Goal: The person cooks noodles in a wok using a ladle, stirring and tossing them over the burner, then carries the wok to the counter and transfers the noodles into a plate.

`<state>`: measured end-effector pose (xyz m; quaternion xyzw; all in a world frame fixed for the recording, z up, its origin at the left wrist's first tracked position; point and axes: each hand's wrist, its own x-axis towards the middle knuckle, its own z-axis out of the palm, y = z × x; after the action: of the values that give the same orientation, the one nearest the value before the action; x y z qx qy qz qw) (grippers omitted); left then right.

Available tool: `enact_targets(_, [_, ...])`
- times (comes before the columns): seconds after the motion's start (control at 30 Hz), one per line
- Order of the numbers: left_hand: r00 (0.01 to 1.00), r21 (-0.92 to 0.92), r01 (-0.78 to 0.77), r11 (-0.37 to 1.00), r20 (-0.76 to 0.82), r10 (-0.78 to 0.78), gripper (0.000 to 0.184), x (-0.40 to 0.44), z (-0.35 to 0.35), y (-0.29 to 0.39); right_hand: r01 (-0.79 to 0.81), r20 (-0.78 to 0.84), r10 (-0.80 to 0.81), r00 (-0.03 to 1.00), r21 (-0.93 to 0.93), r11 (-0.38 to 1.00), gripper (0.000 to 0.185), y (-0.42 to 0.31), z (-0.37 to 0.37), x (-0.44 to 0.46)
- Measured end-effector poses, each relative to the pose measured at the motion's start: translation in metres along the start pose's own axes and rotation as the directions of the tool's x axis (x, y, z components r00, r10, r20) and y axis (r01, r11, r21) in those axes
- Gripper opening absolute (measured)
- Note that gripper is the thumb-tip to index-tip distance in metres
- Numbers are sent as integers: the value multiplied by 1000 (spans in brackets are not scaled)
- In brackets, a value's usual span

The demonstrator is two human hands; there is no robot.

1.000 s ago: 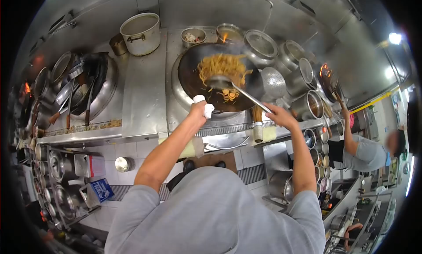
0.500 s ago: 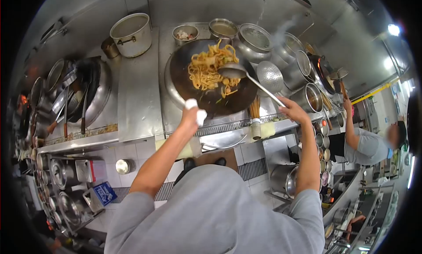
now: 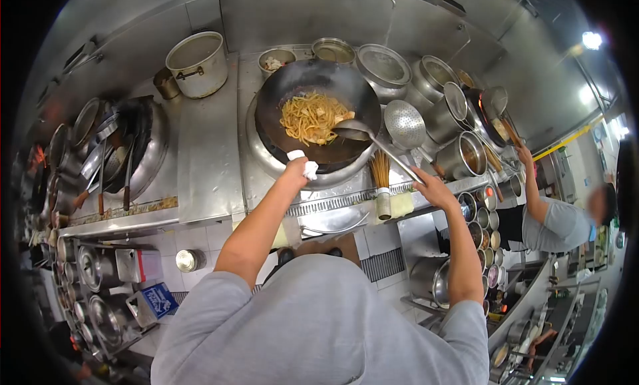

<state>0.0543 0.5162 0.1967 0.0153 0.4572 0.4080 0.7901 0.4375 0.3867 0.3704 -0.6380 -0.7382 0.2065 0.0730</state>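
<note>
A dark wok [image 3: 279, 92] rests in the round steel burner ring [image 3: 256, 155] in front of me. Brown noodles [image 3: 309, 118] lie in a heap in its middle. My left hand [image 3: 296, 170] is closed around the wok's near rim, with a folded white cloth [image 3: 308, 165] between hand and metal. In my right hand [image 3: 434, 187] is the long handle of a ladle [image 3: 355, 128], gripped near its end. The ladle's bowl sits inside the wok at the right side of the noodles. The rim under the cloth is hidden.
Right of the wok are a perforated skimmer [image 3: 405, 124], a bamboo brush [image 3: 381, 178] and several steel pots [image 3: 464, 155]. A large pot [image 3: 198, 65] stands at back left. A second wok [image 3: 150, 132] with utensils is farther left. A co-worker [image 3: 556, 218] works at the right.
The wok has come down from a raised, tilted position into the burner ring. The noodles have dropped into a tighter heap, and my right hand with the ladle has moved slightly down and left.
</note>
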Motion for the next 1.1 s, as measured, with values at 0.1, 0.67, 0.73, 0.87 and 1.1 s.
enact_targets(0.1, [980, -47, -170, 984, 97, 174, 7, -43, 14, -11, -47, 148, 39, 988, 51, 998, 55, -39, -24, 13])
enact_targets(0.67, [920, 1, -385, 923, 77, 384, 20, -118, -20, -41, -353, 159, 315, 936, 455, 817, 49, -109, 47, -20])
enact_targets(0.73, [942, -55, -293, 954, 155, 298, 8, -82, -11, -15, -336, 251, 329, 910, 912, 235, 35, -136, 60, -30])
enact_targets(0.87, [943, -7, -288, 958, 171, 285, 10, -101, 7, -8, -244, 178, 368, 913, 959, 142, 22, -152, 68, -4])
enact_targets(1.1, [689, 526, -588, 615, -72, 721, 56, -106, -19, -95, -307, 315, 381, 869, 948, -83, 22, -173, 74, 16])
